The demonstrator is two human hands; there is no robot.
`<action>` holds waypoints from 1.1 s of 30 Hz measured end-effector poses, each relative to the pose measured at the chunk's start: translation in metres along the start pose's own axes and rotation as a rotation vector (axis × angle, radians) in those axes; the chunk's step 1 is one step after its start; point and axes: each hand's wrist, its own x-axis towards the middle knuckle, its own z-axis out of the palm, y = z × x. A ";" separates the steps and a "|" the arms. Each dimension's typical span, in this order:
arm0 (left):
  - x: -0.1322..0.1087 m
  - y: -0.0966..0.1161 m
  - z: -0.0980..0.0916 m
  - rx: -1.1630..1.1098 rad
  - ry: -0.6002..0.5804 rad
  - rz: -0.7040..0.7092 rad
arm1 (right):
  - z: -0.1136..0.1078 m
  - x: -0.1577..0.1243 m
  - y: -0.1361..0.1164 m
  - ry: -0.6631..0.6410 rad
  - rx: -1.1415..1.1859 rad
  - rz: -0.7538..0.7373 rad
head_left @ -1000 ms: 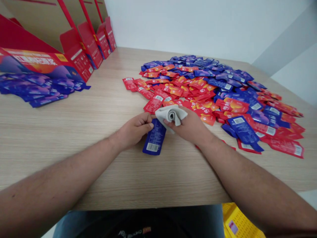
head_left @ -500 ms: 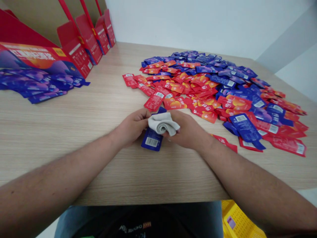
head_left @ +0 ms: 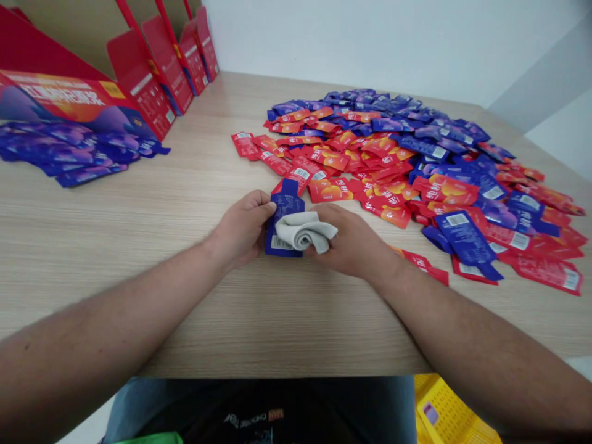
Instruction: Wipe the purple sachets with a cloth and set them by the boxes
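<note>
Between thumb and fingers, my left hand (head_left: 247,225) grips a blue sachet (head_left: 287,200) by its left edge. The sachet's narrow neck points away from me, and its barcode end lies nearer. My right hand (head_left: 349,240) is closed around a rolled pale grey cloth (head_left: 303,231), which covers part of the sachet's lower half. Whether the cloth presses on the sachet I cannot tell. Just beyond my hands, red sachets (head_left: 330,187) form the near edge of a large pile.
Blue sachets (head_left: 411,114) lie mixed with red ones across the table's right side. At the left, more blue sachets (head_left: 69,151) rest against an open red display carton (head_left: 55,98), with further red cartons (head_left: 157,55) behind. A yellow basket (head_left: 446,410) stands below the table edge.
The blue sachet has shifted away from me relative to the cloth, so more of its neck shows. My left hand has moved slightly forward with it. The right hand stays nearly in place.
</note>
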 end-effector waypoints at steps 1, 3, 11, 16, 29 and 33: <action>0.001 0.000 0.000 -0.003 0.001 -0.002 | -0.001 0.000 0.001 -0.052 0.008 -0.027; 0.002 0.001 -0.001 -0.005 -0.001 0.008 | -0.002 0.000 0.003 -0.144 0.020 -0.067; -0.001 0.000 -0.002 -0.003 -0.096 -0.012 | -0.004 0.003 0.027 0.160 -0.067 0.089; -0.001 -0.005 -0.006 0.010 -0.213 -0.005 | -0.005 0.003 0.025 0.163 -0.063 0.094; 0.012 -0.016 -0.017 0.316 -0.285 0.155 | -0.003 0.000 0.039 0.281 -0.056 0.122; 0.008 0.019 -0.036 0.531 -0.183 0.340 | -0.005 0.004 0.046 0.357 -0.041 0.177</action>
